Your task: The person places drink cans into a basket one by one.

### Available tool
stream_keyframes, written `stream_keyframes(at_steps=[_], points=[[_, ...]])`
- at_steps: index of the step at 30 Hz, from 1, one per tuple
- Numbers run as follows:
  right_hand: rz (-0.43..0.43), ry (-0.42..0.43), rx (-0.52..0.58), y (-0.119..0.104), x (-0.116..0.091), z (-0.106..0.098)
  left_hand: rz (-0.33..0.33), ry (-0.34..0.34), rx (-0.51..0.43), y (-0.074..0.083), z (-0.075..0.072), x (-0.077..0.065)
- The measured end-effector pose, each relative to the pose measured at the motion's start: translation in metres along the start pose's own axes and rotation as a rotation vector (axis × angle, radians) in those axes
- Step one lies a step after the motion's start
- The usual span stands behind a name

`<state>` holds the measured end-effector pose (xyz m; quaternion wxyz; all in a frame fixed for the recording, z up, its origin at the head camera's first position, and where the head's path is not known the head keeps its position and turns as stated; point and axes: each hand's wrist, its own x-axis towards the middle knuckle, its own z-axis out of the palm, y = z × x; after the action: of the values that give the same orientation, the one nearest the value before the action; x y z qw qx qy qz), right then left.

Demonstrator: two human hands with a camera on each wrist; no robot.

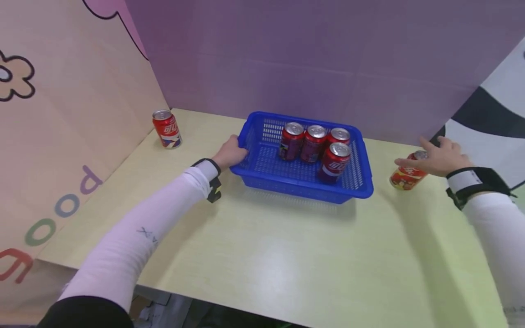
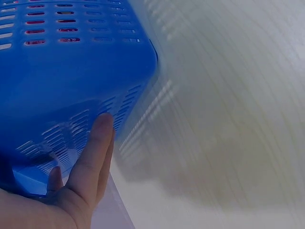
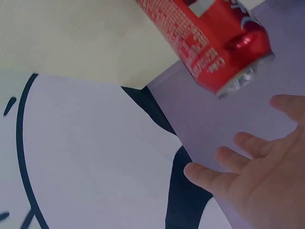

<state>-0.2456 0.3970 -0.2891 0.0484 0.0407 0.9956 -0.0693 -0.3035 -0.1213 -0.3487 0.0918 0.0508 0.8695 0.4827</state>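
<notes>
My left hand [image 1: 230, 153] grips the left end of a blue plastic basket [image 1: 287, 187]; in the left wrist view the fingers [image 2: 90, 157] lie along its slotted outer wall. Inside the basket several red soda cans [image 1: 293, 141] stand upright, grouped toward the right. Over at the right, my right hand [image 1: 445, 157] is spread just above a red can [image 1: 406, 178] on the table, overlapping its top in the head view. In the right wrist view a gap shows between the fingers [image 3: 209, 176] and that can [image 3: 214, 47].
Another red can [image 1: 167, 130] stands at the table's back left corner. The pale table [image 1: 287, 255] meets a purple wall panel [image 1: 311, 68] behind the basket. Printed panels border it on the left [image 1: 82, 114] and right [image 1: 492, 118].
</notes>
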Motion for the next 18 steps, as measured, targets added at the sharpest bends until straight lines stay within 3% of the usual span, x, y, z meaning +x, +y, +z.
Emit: stream_keyframes(at_steps=[13, 18], points=[[-0.031, 0.13, 0.005, 0.012, 0.036, 0.037, -0.009, 0.019, 0.017, -0.003, 0.004, 0.001], [-0.06, 0.074, 0.036, 0.018, 0.041, 0.042, -0.015, 0.021, 0.022, 0.0, 0.002, 0.0]])
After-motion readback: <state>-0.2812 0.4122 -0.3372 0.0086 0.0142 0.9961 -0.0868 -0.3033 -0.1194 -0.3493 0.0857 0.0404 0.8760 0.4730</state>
